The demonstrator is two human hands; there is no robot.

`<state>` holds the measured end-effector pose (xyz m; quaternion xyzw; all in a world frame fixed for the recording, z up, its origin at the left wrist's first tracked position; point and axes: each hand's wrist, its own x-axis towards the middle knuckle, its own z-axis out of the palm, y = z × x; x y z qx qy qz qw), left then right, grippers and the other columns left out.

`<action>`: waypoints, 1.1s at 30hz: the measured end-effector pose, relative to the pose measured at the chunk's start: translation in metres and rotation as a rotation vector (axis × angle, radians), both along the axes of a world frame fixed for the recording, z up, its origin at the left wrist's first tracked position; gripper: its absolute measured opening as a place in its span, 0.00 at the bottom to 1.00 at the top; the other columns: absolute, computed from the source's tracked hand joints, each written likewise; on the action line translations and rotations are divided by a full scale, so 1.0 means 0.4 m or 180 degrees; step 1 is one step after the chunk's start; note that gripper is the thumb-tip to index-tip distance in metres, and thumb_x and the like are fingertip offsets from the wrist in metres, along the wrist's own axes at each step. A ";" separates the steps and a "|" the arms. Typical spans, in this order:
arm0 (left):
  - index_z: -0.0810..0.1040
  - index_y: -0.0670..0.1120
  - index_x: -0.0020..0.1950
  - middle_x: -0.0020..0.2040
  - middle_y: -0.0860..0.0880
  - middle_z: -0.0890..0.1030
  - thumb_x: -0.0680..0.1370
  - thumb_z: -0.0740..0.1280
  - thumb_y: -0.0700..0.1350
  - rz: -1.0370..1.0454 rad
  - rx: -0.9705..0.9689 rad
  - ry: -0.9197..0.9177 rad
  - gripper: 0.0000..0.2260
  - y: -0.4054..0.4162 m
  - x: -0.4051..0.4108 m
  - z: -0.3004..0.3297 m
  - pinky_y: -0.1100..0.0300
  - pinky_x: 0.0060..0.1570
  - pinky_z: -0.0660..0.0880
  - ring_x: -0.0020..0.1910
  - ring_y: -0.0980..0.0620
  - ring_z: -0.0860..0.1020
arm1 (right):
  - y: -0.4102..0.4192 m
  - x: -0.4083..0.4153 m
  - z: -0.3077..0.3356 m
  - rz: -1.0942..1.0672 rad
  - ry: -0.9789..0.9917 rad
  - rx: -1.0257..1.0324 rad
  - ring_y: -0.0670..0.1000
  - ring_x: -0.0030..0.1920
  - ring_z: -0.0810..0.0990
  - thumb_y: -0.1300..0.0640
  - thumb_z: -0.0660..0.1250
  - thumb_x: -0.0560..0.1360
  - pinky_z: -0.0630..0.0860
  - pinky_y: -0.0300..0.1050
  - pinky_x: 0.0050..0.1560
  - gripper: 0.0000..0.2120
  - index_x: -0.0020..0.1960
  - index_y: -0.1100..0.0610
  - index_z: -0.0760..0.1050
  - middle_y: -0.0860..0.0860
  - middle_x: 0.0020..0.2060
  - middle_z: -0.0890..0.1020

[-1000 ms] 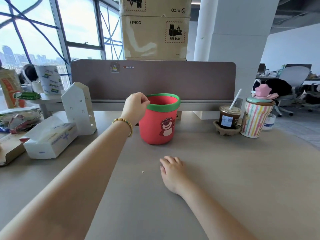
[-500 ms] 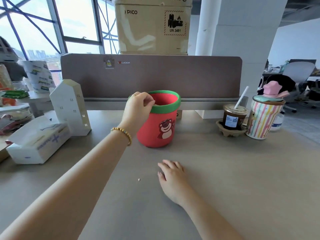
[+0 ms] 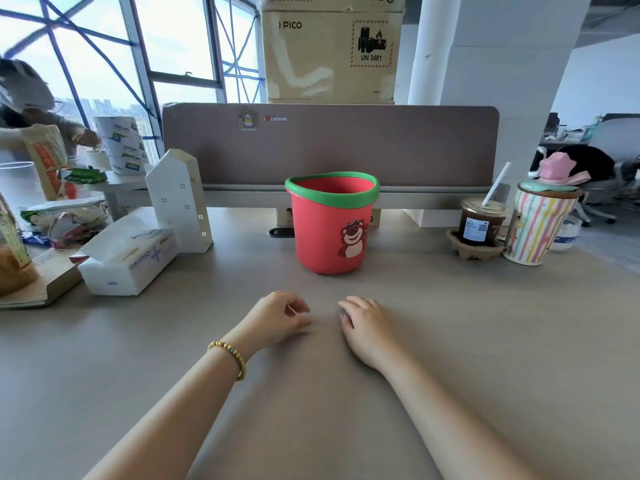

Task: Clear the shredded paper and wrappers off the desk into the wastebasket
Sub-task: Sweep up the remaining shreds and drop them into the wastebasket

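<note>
Left hand (image 3: 277, 318) left wastebasket (image 3: 330, 223) rim, fingers loosely curled; right hand (image 3: 363, 325) flat.

1. One wastebasket (image 3: 331, 225), red with a green rim, near the back edge of the desk (image 3: 450, 341).
2. Two hands: the left hand (image 3: 277, 318) and the right hand (image 3: 363, 325).
3. Two cups toward the right edge: one iced coffee (image 3: 479, 221), one striped cup (image 3: 536, 232).
4. One tissue box (image 3: 128, 259).
5. One white house model (image 3: 178, 202).

One head-worn camera looks forward and down (wide-angle) across the desk (image 3: 450, 341), close above it.
</note>
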<state>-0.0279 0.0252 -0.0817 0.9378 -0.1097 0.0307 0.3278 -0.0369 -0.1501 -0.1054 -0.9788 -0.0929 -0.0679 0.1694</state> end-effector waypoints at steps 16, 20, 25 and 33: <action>0.81 0.42 0.47 0.44 0.50 0.75 0.74 0.69 0.42 0.0056 0.0146 -0.0246 0.05 0.008 -0.007 -0.028 0.65 0.47 0.67 0.44 0.53 0.72 | 0.000 0.000 -0.001 -0.0026 -0.0074 -0.0026 0.54 0.68 0.68 0.55 0.54 0.80 0.63 0.45 0.67 0.16 0.66 0.55 0.70 0.51 0.69 0.70; 0.81 0.42 0.46 0.44 0.50 0.75 0.74 0.68 0.42 0.0054 0.0168 -0.0293 0.05 0.007 -0.003 -0.033 0.64 0.47 0.66 0.44 0.53 0.72 | 0.001 0.000 -0.001 -0.0024 -0.0081 -0.0009 0.54 0.68 0.68 0.55 0.54 0.80 0.63 0.45 0.67 0.17 0.66 0.55 0.70 0.51 0.69 0.70; 0.80 0.40 0.47 0.43 0.49 0.75 0.75 0.68 0.41 0.0102 0.0160 -0.0304 0.05 -0.001 0.011 -0.004 0.64 0.46 0.65 0.45 0.51 0.72 | 0.000 -0.003 0.000 -0.0002 -0.0067 0.0017 0.55 0.69 0.67 0.55 0.54 0.80 0.62 0.45 0.68 0.17 0.67 0.55 0.69 0.52 0.70 0.70; 0.72 0.49 0.35 0.31 0.55 0.78 0.75 0.64 0.37 0.0465 -0.1190 -0.1494 0.11 -0.067 0.153 0.352 0.65 0.36 0.74 0.30 0.56 0.77 | 0.001 0.008 -0.011 0.0007 -0.0137 0.0204 0.55 0.67 0.68 0.55 0.55 0.79 0.63 0.47 0.69 0.17 0.67 0.55 0.70 0.51 0.69 0.71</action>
